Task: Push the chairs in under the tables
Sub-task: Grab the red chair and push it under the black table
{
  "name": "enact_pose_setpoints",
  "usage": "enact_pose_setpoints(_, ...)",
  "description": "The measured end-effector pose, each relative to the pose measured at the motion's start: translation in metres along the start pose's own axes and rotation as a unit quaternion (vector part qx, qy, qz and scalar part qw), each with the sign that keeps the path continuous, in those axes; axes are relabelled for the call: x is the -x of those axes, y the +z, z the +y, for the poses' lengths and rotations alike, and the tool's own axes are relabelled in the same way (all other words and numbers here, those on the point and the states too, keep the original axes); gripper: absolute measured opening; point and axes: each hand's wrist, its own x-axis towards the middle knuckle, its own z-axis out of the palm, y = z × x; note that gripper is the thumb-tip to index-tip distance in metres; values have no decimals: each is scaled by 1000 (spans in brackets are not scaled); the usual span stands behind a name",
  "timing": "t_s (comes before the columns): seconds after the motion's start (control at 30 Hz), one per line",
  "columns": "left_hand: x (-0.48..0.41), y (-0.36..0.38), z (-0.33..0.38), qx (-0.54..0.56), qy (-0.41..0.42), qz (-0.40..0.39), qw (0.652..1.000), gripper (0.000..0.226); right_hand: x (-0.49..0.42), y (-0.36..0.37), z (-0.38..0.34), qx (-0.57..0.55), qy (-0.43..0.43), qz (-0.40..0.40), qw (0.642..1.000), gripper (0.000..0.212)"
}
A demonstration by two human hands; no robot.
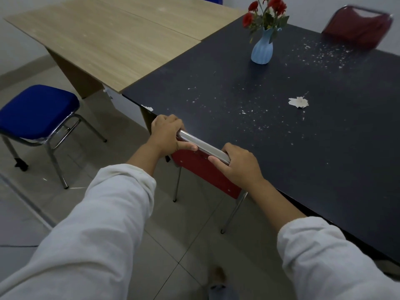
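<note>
From left to right I see a blue chair (36,111) standing clear, then my left hand (167,134) and right hand (238,164), fingers clamped on the red chair (205,167) top rail, backrest against the dark tabletop (281,131) edge (pushing further could pinch knuckles).

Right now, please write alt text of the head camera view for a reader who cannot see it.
Both hands, left hand and right hand, grip the chrome top rail of a red chair set against a dark table. A blue chair stands apart on the floor by a wooden table.
</note>
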Motion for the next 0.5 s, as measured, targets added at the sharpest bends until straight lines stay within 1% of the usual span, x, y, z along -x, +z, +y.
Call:
enact_pose_setpoints(0.07, -3, -2, -4, -6, -2, -26, 1000, 82, -7, -5, -2, -26, 10, -68, 997, 46)
enact_pose_setpoints(0.13, -3, -3, -8, 4, 2, -36, 999, 94, -20, -10, -6, -77, 23, -157, 984, 53)
enact_pose_setpoints(0.2, -3, -7, -11, 8, 10, -40, 999, 91, -38, -15, -12, -123, 38, -244, 961, 61)
enact_pose_setpoints(0.23, -3, -9, -11, 9, 16, -55, 998, 88, -46, -16, -16, -145, 51, -271, 950, 61)
enact_pose_setpoints(0.3, -5, -18, -15, 38, 15, -95, 995, 79, -68, -16, -31, -187, 71, -285, 938, 59)
enact_pose_setpoints(0.37, -8, -29, -23, 118, -5, -125, 985, 69, -92, -13, -49, -200, 62, -267, 941, 59)
enact_pose_setpoints(0.43, -9, -39, -36, 204, -50, -141, 967, 55, -114, -10, -67, -189, 35, -255, 948, 54)
enact_pose_setpoints(0.5, -4, -51, -59, 253, -114, -131, 952, 45, -136, -4, -88, -170, 3, -254, 952, 49)
